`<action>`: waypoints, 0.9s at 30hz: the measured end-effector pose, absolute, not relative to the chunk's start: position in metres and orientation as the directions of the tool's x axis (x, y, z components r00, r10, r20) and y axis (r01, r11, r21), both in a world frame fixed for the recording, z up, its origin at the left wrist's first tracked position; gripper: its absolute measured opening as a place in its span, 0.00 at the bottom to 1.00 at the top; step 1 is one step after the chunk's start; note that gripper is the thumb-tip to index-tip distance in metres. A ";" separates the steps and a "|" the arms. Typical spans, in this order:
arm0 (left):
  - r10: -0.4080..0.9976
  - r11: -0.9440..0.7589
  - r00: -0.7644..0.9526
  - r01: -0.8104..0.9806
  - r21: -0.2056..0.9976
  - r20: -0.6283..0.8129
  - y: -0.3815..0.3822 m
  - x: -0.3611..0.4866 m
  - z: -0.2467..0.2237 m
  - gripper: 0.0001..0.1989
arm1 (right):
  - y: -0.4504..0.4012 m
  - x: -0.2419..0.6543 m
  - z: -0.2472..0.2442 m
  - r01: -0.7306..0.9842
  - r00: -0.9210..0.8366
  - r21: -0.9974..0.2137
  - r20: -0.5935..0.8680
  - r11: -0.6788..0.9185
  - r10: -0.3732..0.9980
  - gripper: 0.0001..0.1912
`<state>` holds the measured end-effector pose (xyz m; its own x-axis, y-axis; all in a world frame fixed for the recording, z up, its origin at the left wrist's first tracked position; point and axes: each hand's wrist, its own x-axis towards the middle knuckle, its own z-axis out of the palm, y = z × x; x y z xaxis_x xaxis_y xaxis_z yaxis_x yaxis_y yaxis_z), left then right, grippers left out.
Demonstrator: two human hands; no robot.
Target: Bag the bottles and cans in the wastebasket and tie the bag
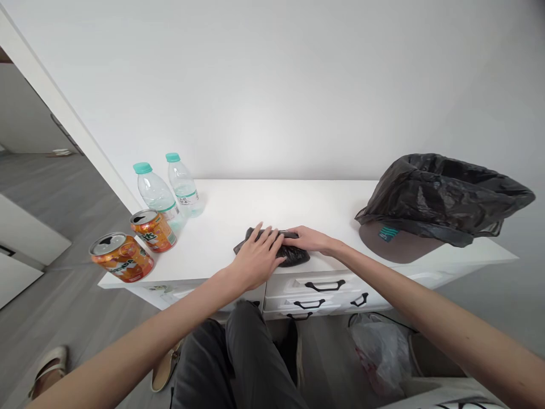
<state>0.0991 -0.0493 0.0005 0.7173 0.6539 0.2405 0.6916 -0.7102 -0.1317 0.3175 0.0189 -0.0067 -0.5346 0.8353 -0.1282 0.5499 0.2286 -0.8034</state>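
Spreading flat over a crumpled black plastic bundle (293, 257), the person's left hand (258, 261) lies with fingers extended, laid on it rather than clenched. And here's the right hand (310, 238), bent in from the other side, fingers at the bundle's far right edge; whether they truly pinch the plastic, one cannot tell. The bundle sits near the front edge of the white cabinet top (264, 199), squarely before the person, probably so both arms reach it easily. Two hands on it makes sense, too: thin plastic likely springs open, and the broad left palm seems to hold it down.

Over to the right, a brown container (389, 244) stands with a black bag (434, 196) draped over its rim, likely folded outward so the mouth stays wide. Away on the left, a near orange can (121, 258), a farther orange can (154, 230) and two clear bottles (183, 184) cluster well apart from the hands, perhaps leaving the middle for the folded plastic.
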 end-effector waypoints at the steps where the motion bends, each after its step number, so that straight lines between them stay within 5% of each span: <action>1: 0.682 -0.689 0.696 0.715 -0.120 0.224 -0.043 0.096 -0.011 0.30 | 0.022 0.314 -0.008 0.596 -0.506 -0.774 -0.156 0.214 0.848 0.18; 4: 0.740 -0.643 0.641 0.763 -0.064 0.204 -0.026 0.082 -0.038 0.30 | 0.029 0.308 -0.012 0.714 -0.390 -0.679 -0.183 0.171 0.903 0.20; 10: 0.778 -0.606 0.594 0.795 -0.004 0.206 -0.026 0.070 -0.053 0.32 | 0.037 0.307 -0.014 0.729 -0.248 -0.681 -0.165 0.072 0.955 0.20; 14: 0.777 -0.597 0.571 0.802 0.021 0.266 -0.031 0.072 -0.057 0.31 | 0.013 0.293 -0.010 0.810 -0.168 -0.535 0.176 0.238 0.970 0.22; 17: 0.766 -0.611 0.586 0.791 0.019 0.264 -0.033 0.071 -0.059 0.29 | -0.026 0.268 -0.017 0.790 -0.369 -0.345 0.392 0.506 0.843 0.29; 20: 0.739 -0.652 0.635 0.758 0.005 0.225 -0.032 0.067 -0.063 0.31 | -0.057 0.243 -0.034 0.783 -0.452 -0.279 0.360 0.557 0.816 0.32; 27: 0.696 -0.697 0.672 0.717 0.012 0.254 -0.012 0.027 -0.075 0.29 | -0.051 0.229 -0.060 0.842 -0.282 -0.388 0.275 0.375 0.919 0.34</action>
